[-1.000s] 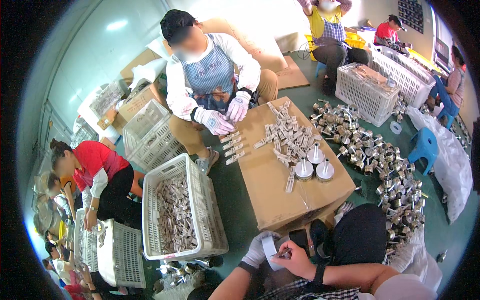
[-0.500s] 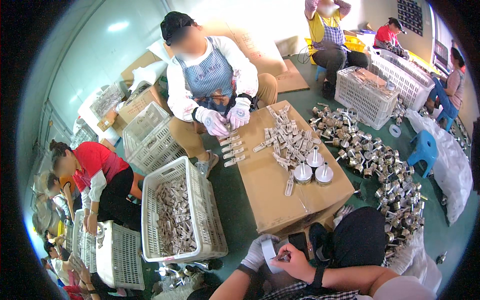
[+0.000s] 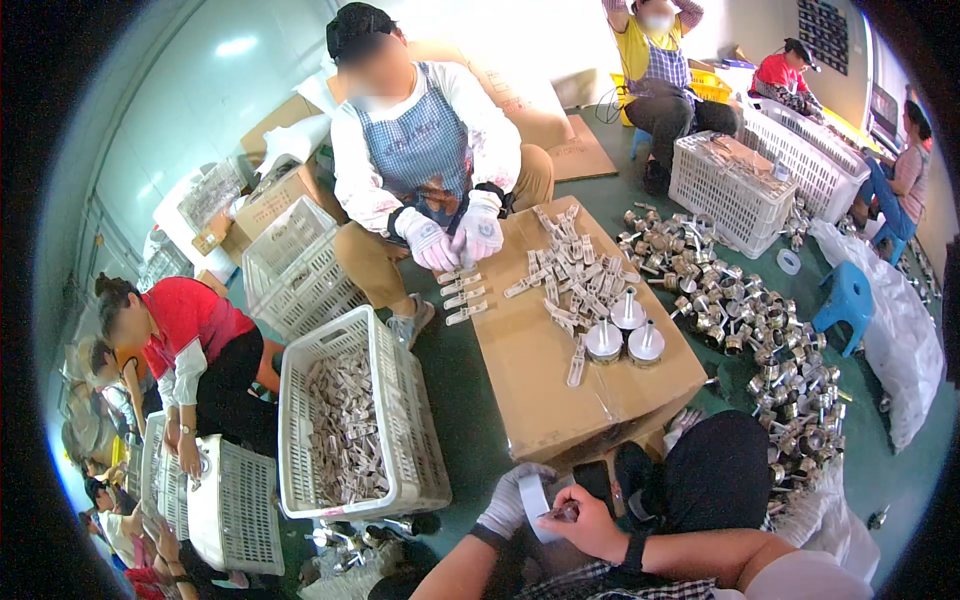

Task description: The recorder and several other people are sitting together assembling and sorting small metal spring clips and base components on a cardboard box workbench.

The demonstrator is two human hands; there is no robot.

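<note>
Head view, cardboard box [image 3: 590,400] edge above lower centre, green floor [image 3: 467,400] strip alongside, gloved left hand [image 3: 508,505] gripping white ring-shaped roll [image 3: 533,502], right hand [image 3: 595,527] closed around dark piece [image 3: 566,511]

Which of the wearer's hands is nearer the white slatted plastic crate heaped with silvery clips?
Left. The gloved left hand is to the right of the crate, apart from it; the bare right hand is farther right.

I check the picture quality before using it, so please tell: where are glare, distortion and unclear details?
Head view: glare washes out the back wall; head view: lines curve near the black border; head view: the front co-worker has a blurred face; head view: the small object in the right hand is indistinct.
</note>
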